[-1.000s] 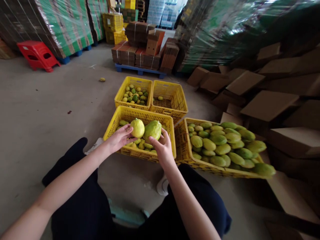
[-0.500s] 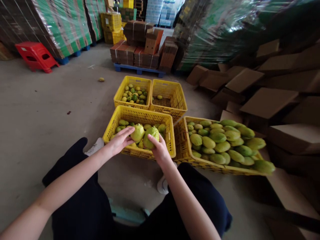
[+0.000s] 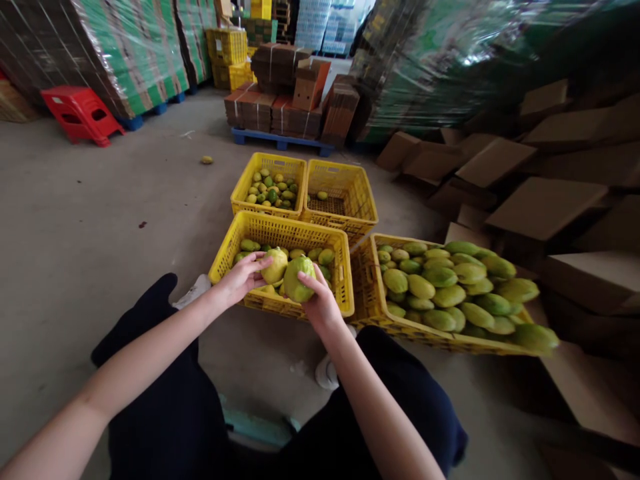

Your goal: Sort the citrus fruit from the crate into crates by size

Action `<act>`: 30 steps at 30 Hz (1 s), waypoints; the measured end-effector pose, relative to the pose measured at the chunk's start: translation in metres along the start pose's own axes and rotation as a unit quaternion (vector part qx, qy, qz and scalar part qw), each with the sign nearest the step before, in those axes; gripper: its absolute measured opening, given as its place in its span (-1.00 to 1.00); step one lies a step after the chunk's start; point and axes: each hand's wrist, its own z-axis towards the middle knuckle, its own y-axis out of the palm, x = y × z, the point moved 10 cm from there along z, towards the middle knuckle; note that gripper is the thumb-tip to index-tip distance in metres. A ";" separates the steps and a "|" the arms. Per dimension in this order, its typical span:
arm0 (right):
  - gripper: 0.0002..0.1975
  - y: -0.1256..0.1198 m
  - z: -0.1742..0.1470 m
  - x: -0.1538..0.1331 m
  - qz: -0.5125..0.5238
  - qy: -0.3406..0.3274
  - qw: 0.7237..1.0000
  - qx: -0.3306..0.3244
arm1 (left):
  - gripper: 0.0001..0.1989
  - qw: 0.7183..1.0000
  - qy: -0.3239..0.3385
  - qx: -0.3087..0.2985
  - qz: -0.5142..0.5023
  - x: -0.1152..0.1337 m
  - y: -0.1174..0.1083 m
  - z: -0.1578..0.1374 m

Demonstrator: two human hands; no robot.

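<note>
My left hand (image 3: pixel 242 276) is closed round the side of a pale yellow-green, lemon-like fruit (image 3: pixel 275 266). A larger, greener fruit (image 3: pixel 297 280) with a bumpy-looking skin sits in my right hand (image 3: pixel 321 301), the thumb lying across it. Both fruits are side by side, close together, above the front yellow crate (image 3: pixel 345 267). Inside that crate lie several similar fruits (image 3: pixel 249 245), partly hidden by my hands. To the right, another yellow crate (image 3: pixel 367 293) is heaped with long yellow-green fruits (image 3: pixel 447 295).
Behind stand a crate (image 3: pixel 243 180) of smaller green and yellow fruits and a crate (image 3: pixel 367 200) with a few fruits. Loose cardboard boxes (image 3: pixel 547 207) pile up at right. A red stool (image 3: pixel 85 117), a stray fruit (image 3: pixel 207 160) and a blue pallet (image 3: pixel 283 141) lie further off.
The two fruits stay in my hands. The right fruit has turned slightly and come a little lower and left. The whole view has shifted slightly.
</note>
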 end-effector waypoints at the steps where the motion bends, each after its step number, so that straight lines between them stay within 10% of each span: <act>1: -0.66 0.000 0.002 0.001 0.011 0.004 1.000 0.000 | -0.77 1.000 -0.016 0.010 -0.021 -0.002 -0.001 0.000; 14: -0.72 -0.008 0.007 0.016 0.204 0.108 0.972 0.053 | -0.57 0.987 -0.129 0.045 -0.085 -0.016 0.006 0.000; 30: -0.58 -0.027 0.015 0.022 0.185 0.112 0.973 0.075 | -0.60 0.987 -0.113 0.011 -0.114 -0.018 0.002 0.007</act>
